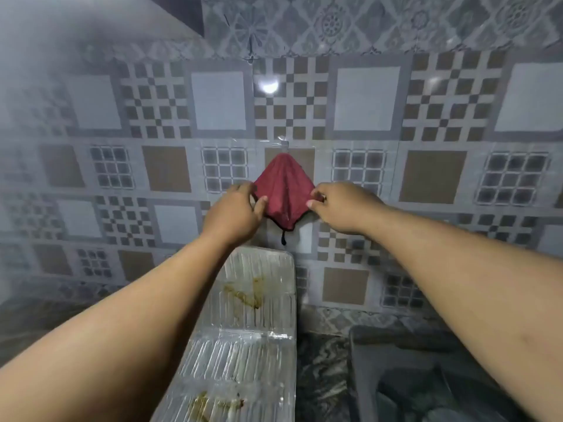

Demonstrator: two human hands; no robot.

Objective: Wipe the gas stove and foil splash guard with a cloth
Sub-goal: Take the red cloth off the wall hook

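Hands: my left hand and right hand pinch the hanging dark-red cloth; stained ribbed foil splash guard at six o'clock.

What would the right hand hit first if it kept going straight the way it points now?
The right hand already pinches the red cloth hanging on the tiled wall; pushing on, it would probably press cloth against that wall, though depth is unclear.

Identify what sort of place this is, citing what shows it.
Probably a home kitchen: a patterned tiled wall, a stained foil splash guard, and a red cloth hanging on a wall hook, gripped by both hands.
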